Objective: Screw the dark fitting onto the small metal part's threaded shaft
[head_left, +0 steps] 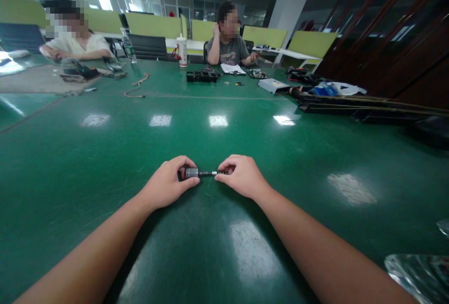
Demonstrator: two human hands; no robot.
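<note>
Just above the green tabletop, or resting on it, lies a small metal cylinder [191,173] that looks like a little motor, with a thin dark shaft [206,173] pointing right. My left hand [171,180] is closed round the cylinder, thumb in front and fingers behind. At the shaft's far end, my right hand [242,175] pinches a dark, ridged piece [221,172], which could be a spring or a threaded part. Its right end is hidden by my fingers. Both hands face each other, with the shaft bridging the gap between them.
The green table [105,163] spreads wide. Across it sit two people, near a black device housing [202,76], a white cup [182,51] and a clear bottle [129,49]. Long black bars [351,104] lie at the right. Clear plastic packaging [417,271] sits near right.
</note>
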